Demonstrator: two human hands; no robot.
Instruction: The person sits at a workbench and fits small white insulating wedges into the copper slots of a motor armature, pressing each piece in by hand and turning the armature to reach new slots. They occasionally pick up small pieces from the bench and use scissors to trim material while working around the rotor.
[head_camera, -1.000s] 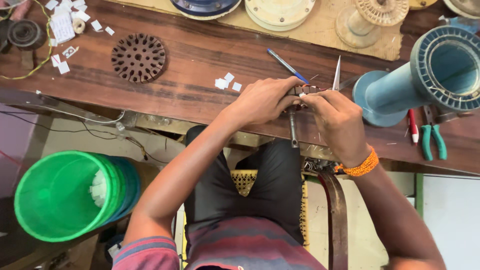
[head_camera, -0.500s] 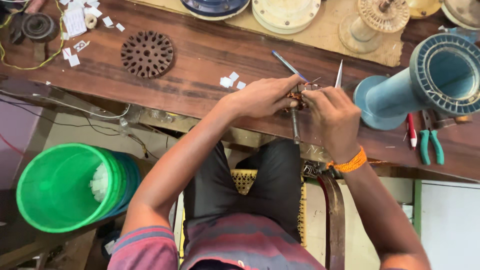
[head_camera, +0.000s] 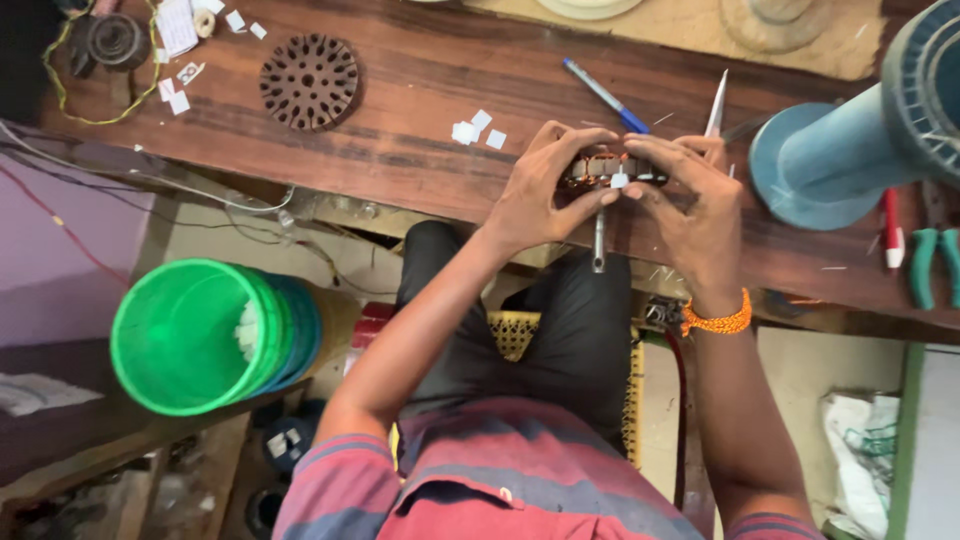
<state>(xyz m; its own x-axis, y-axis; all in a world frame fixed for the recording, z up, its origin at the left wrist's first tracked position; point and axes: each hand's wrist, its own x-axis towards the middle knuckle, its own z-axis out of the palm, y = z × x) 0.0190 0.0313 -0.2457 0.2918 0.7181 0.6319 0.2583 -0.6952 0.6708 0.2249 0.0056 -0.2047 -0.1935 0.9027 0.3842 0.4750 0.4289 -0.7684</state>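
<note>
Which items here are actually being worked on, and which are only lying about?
In hand: left hand and right hand both grip the copper-wound stator on its shaft.

Lying about: blue pen, slotted disc, paper slips, pliers, green bucket.

A: How much of the wound motor core (head_camera: 612, 168) shows?

B: Little. The left hand (head_camera: 535, 195) and right hand (head_camera: 690, 205) cover its sides; only a strip of copper coils and a small white slip show between the fingers.

A: And right of the core?

B: The blue-grey spool stand (head_camera: 850, 150) is cut off by the picture's right edge, and so are the green-handled pliers (head_camera: 925, 262).

A: Beyond the core, at the top?

B: Pale round discs (head_camera: 590, 8), sliced by the top edge; their kind can't be told.
</note>
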